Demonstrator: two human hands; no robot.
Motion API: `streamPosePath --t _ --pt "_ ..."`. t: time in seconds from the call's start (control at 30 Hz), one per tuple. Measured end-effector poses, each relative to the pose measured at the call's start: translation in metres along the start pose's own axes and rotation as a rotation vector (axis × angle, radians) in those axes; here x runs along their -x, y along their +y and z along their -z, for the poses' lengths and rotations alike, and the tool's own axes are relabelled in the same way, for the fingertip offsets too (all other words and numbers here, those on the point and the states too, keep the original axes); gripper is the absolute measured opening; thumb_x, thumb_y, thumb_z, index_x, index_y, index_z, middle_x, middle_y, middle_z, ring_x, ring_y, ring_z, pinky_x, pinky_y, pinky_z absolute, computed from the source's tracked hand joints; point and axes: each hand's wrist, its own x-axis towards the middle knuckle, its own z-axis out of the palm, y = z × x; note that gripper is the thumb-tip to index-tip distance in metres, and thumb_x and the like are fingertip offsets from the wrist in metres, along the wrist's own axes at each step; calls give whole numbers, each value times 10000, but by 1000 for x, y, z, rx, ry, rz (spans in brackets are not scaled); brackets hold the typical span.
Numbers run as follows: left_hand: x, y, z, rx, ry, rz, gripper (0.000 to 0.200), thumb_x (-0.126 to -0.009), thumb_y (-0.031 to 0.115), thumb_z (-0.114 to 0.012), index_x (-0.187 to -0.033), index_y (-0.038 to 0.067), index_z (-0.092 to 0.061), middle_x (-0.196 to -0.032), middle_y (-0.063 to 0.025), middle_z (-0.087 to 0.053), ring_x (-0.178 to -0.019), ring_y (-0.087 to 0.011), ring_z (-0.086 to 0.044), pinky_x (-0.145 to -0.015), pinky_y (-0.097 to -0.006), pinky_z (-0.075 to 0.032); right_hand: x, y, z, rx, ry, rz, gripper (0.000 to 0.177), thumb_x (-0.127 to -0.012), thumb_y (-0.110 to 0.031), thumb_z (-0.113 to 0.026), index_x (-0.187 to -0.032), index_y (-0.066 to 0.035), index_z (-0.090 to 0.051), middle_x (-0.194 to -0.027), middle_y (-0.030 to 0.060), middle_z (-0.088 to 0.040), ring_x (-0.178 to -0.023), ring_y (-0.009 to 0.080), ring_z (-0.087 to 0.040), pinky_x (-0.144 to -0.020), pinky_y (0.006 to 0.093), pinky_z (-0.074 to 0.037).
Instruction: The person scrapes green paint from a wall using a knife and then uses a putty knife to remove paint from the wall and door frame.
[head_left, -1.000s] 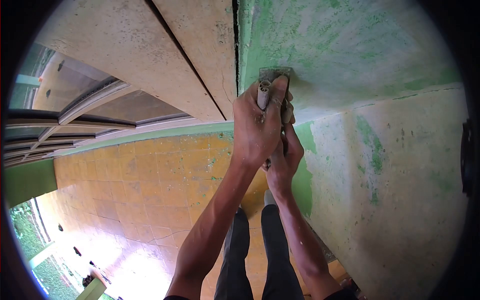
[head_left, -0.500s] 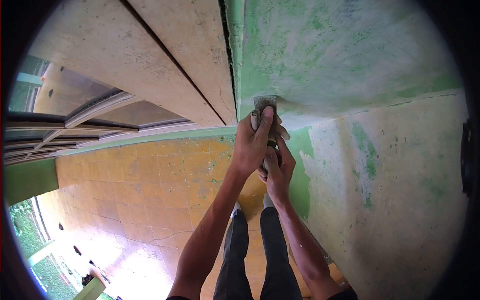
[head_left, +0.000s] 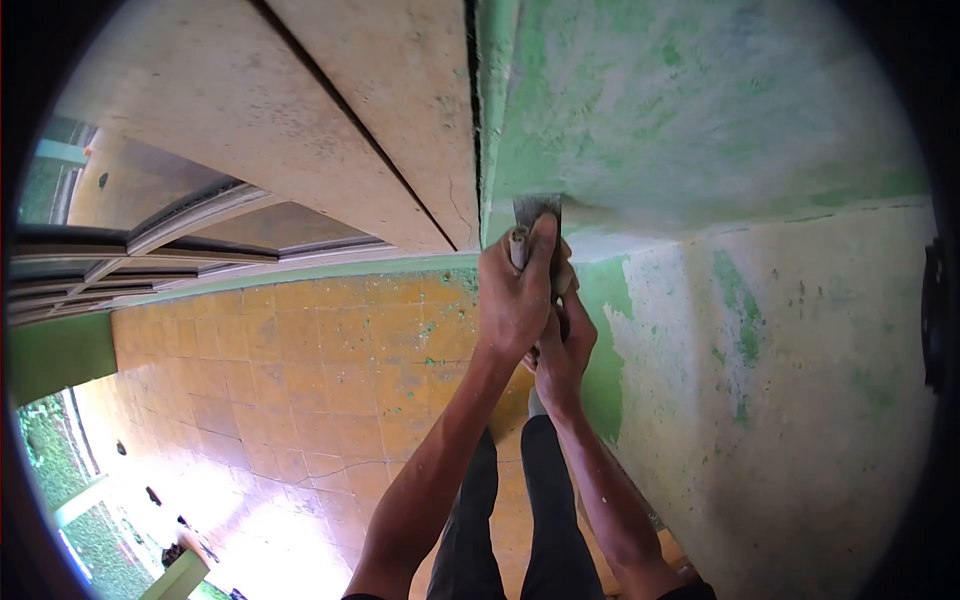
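Note:
Both of my hands are closed on a paint scraper, whose flat grey blade (head_left: 538, 207) rests against the green wall (head_left: 600, 130) beside the wooden frame. My left hand (head_left: 513, 295) is the upper one, with its thumb pressed along the blade. A short greyish tube-like piece (head_left: 519, 246) sticks up by its fingers; I cannot make out what it is. Just below, my right hand (head_left: 565, 350) wraps round the lower part of the scraper. Most of the handle is hidden by the fingers.
Left of the blade runs a pale wooden door or panel (head_left: 350, 60) with dark gaps, then glazed frames (head_left: 200, 225). Green paint flakes (head_left: 430, 325) lie on the yellow tiled floor (head_left: 270, 370). A second wall (head_left: 800, 400), pale with green patches, stands at the right.
My hands and the scraper have shifted slightly right in the view, and the view itself has moved a little. The grip of both hands stays closed.

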Motion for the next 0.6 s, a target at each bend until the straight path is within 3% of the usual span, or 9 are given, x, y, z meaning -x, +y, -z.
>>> streamPosePath --t 0.1,0.17,0.2,0.3,0.37,0.6 --pt "4 6 -6 17 24 49 374 -1020 291 -556 -789 -3 -546 -585 -15 -510 -522 -93 -489 -488 -271 -427 2 -1 1 23 14 51 472 -967 -162 -561 -1388 33 -475 -667 -56 -492 -491 -4 -391 -420 198 -278" --pt "3 31 -19 106 -14 -4 382 -1018 291 -556 -773 0 -534 -586 -19 -513 -516 -98 -496 -489 -275 -429 -2 -1 2 43 30 91 470 -967 -154 -554 -1387 38 -470 -666 -56 -489 -491 -2 -388 -418 199 -276" --pt "-2 32 -20 3 -34 -56 385 -1016 288 -562 -766 -2 -528 -588 -25 -517 -516 -104 -506 -490 -279 -434 -3 -2 3 35 39 91 451 -968 -152 -550 -1369 42 -480 -669 -56 -490 -493 -2 -386 -417 200 -275" --pt "2 7 -12 50 -19 68 386 -1017 286 -559 -764 -4 -527 -590 -30 -518 -517 -105 -506 -493 -280 -439 -1 -3 2 93 71 146 384 -972 -154 -541 -1302 42 -516 -674 -64 -492 -491 -6 -382 -411 197 -272" --pt "2 -1 -7 46 -52 61 393 -1022 289 -547 -763 -5 -525 -589 -35 -517 -516 -109 -508 -498 -283 -449 4 -5 4 29 42 28 364 -975 -155 -538 -1285 37 -527 -678 -64 -497 -485 -10 -378 -404 193 -272" --pt "-2 -7 -4 79 -69 45 381 -1020 275 -555 -770 -11 -529 -597 -34 -518 -512 -104 -504 -494 -279 -450 -1 14 5 36 67 116 412 -974 -146 -536 -1341 37 -497 -688 -56 -507 -486 -9 -389 -400 192 -280"
